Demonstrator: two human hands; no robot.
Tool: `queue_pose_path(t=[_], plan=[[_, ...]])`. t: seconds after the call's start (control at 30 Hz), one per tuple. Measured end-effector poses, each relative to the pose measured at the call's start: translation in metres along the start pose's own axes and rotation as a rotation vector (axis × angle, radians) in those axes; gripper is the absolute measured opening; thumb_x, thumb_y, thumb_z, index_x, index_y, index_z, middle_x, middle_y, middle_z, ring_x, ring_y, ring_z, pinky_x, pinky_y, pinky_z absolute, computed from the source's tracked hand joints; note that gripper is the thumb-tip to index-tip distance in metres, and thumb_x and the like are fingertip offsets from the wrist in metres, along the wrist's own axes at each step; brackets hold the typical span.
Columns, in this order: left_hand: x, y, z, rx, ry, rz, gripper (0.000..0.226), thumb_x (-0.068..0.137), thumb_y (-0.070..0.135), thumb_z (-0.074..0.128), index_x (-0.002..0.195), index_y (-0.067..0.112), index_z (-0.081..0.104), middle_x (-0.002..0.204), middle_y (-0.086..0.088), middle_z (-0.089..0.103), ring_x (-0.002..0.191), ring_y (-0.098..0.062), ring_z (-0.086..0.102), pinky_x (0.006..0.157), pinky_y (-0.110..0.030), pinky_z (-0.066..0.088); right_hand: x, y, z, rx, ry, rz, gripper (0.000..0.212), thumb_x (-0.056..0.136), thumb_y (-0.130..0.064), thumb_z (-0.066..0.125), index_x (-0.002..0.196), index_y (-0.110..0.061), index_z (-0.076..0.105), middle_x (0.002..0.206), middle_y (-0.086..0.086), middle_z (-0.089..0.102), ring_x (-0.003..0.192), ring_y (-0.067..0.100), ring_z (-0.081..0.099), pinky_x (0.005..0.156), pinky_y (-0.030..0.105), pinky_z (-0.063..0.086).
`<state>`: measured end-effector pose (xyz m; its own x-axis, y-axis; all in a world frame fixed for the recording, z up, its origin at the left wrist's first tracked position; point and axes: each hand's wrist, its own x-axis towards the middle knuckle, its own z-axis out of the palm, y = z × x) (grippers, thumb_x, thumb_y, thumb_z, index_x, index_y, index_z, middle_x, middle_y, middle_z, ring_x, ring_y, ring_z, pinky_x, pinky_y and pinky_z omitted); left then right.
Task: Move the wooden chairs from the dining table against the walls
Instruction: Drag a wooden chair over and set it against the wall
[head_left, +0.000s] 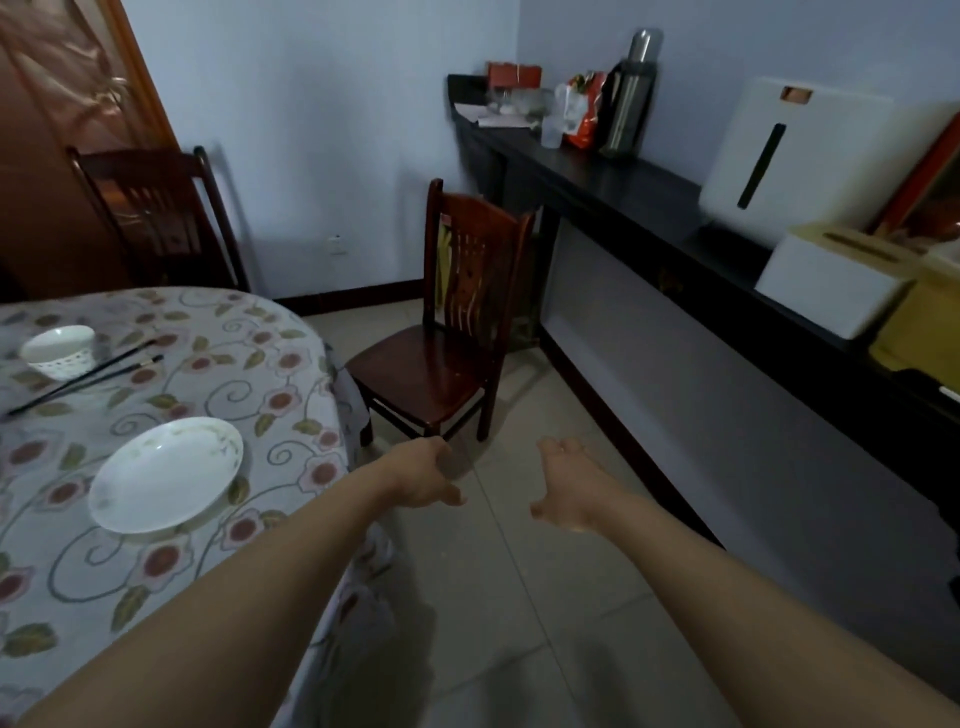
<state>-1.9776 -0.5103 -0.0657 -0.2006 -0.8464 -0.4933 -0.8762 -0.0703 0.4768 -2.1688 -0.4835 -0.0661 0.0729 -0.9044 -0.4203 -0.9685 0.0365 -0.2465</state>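
Along the right wall runs a long dark sideboard, carrying a white appliance, a white box, a steel flask and some packets at its far end; at lower left stands the round desk, covered with a floral cloth; between the two lies pale tiled floor. One wooden chair stands on that floor, near the rim of the desk and just beside the end of the sideboard, upright, its slatted back toward the sideboard; a second wooden chair stands beyond the desk at upper left, its back close to a brown door, its seat hidden by the desk. Both bare forearms extend forward over the floor; the left hand is loosely curled, fingers bent downward, holding nothing; the right hand is spread wide, palm turned inward, also holding nothing; both hands sit short of the near chair, not touching it. On the desk lie a white plate, a small white bowl and a pair of dark chopsticks just beside the bowl.
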Motion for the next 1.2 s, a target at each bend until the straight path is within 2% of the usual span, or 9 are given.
queue_pose_path(t=[0.07, 0.1, 0.33, 0.4, 0.6, 0.8, 0.97, 1.1, 1.2], plan=[[0.021, 0.006, -0.009, -0.015, 0.001, 0.003, 0.073, 0.083, 0.03, 0.072, 0.145, 0.015, 0.036, 0.138, -0.009, 0.051, 0.108, -0.021, 0.058, 0.096, -0.032, 0.047, 0.024, 0.003, -0.012, 0.01, 0.004, -0.016, 0.079, 0.085, -0.032, 0.065, 0.146, -0.013, 0.019, 0.144, 0.015, 0.027, 0.133, 0.03, 0.03, 0.11, 0.039, 0.035], [0.035, 0.009, -0.015, -0.017, 0.009, 0.005, 0.073, 0.082, 0.031, 0.072, 0.144, 0.014, 0.037, 0.136, -0.009, 0.053, 0.107, -0.02, 0.058, 0.096, -0.032, 0.047, 0.038, 0.005, -0.018, 0.014, 0.004, -0.026, 0.079, 0.085, -0.032, 0.065, 0.146, -0.013, 0.019, 0.143, 0.015, 0.028, 0.133, 0.029, 0.03, 0.11, 0.039, 0.035], [0.148, 0.047, -0.066, -0.035, 0.102, -0.026, 0.071, 0.085, 0.03, 0.07, 0.145, 0.014, 0.035, 0.146, -0.009, 0.045, 0.131, -0.025, 0.046, 0.107, -0.033, 0.042, 0.165, 0.032, -0.077, 0.041, 0.006, -0.131, 0.086, 0.084, -0.035, 0.068, 0.149, -0.018, 0.016, 0.153, 0.013, 0.019, 0.14, 0.03, 0.024, 0.114, 0.042, 0.032], [0.182, 0.058, -0.082, -0.061, 0.127, -0.065, 0.073, 0.084, 0.03, 0.071, 0.145, 0.014, 0.034, 0.145, -0.009, 0.045, 0.131, -0.026, 0.046, 0.107, -0.033, 0.042, 0.202, 0.043, -0.098, 0.043, -0.005, -0.158, 0.081, 0.082, -0.034, 0.069, 0.146, -0.018, 0.021, 0.151, 0.014, 0.021, 0.138, 0.031, 0.027, 0.112, 0.043, 0.034], [0.26, 0.085, -0.126, -0.072, 0.19, -0.101, 0.073, 0.083, 0.032, 0.069, 0.145, 0.015, 0.035, 0.143, -0.007, 0.048, 0.129, -0.023, 0.048, 0.101, -0.029, 0.042, 0.294, 0.059, -0.155, 0.015, -0.029, -0.217, 0.081, 0.084, -0.037, 0.066, 0.147, -0.017, 0.019, 0.149, 0.014, 0.023, 0.136, 0.032, 0.027, 0.111, 0.042, 0.035], [0.337, 0.086, -0.17, 0.019, 0.209, -0.106, 0.072, 0.086, 0.029, 0.067, 0.146, 0.016, 0.031, 0.147, -0.006, 0.044, 0.132, -0.024, 0.045, 0.101, -0.03, 0.041, 0.38, 0.048, -0.194, 0.04, -0.015, -0.22, 0.088, 0.083, -0.036, 0.069, 0.149, -0.015, 0.013, 0.15, 0.015, 0.021, 0.14, 0.031, 0.024, 0.112, 0.039, 0.031], [0.42, 0.079, -0.22, -0.037, 0.228, -0.077, 0.069, 0.084, 0.024, 0.07, 0.143, 0.017, 0.035, 0.141, -0.007, 0.05, 0.126, -0.024, 0.05, 0.099, -0.03, 0.042, 0.467, 0.032, -0.228, 0.028, 0.02, -0.195, 0.095, 0.083, -0.034, 0.07, 0.151, -0.015, 0.006, 0.152, 0.014, 0.021, 0.14, 0.032, 0.024, 0.113, 0.04, 0.033], [0.486, 0.071, -0.266, -0.038, 0.19, -0.051, 0.064, 0.083, 0.02, 0.07, 0.14, 0.019, 0.04, 0.137, -0.007, 0.053, 0.125, -0.025, 0.052, 0.104, -0.036, 0.044, 0.537, 0.013, -0.253, 0.019, 0.02, -0.147, 0.095, 0.083, -0.032, 0.07, 0.151, -0.014, 0.006, 0.153, 0.014, 0.02, 0.141, 0.032, 0.023, 0.114, 0.039, 0.032], [0.532, 0.064, -0.3, 0.02, 0.168, -0.056, 0.068, 0.084, 0.021, 0.069, 0.144, 0.019, 0.036, 0.139, -0.009, 0.051, 0.126, -0.027, 0.051, 0.104, -0.038, 0.046, 0.583, 0.002, -0.268, 0.044, 0.027, -0.145, 0.096, 0.082, -0.034, 0.069, 0.151, -0.017, 0.005, 0.153, 0.013, 0.02, 0.14, 0.032, 0.023, 0.113, 0.041, 0.032]])
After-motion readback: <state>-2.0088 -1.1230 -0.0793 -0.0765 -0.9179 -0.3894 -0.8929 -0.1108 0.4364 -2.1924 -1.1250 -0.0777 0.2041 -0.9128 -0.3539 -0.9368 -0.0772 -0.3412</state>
